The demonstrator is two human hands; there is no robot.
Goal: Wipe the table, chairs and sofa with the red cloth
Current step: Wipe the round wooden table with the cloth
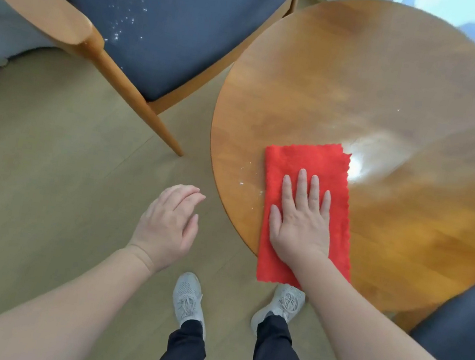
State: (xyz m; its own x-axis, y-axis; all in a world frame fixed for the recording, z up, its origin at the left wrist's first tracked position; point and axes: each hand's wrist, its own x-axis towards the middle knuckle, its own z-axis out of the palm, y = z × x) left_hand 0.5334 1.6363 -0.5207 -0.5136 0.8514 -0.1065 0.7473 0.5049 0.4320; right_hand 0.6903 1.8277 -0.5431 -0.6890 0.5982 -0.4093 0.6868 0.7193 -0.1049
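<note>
Near the seven o'clock edge of the round wooden table [371, 76], the right hand [301, 221] presses flat, fingers straight, on the red cloth [304, 165], while the left hand [167, 224] hangs loose and empty at the cloth's nine o'clock, below the white-flecked blue-seated chair [167, 28] at eleven.

I see the right hand [301, 221] pressed flat on the red cloth [313, 167], near edge of round wooden table [401, 81]. Left hand [167, 224] hangs relaxed over floor [45, 165]. Chair [168, 19] seat speckled white; crumbs [242, 183] just beside cloth.
</note>
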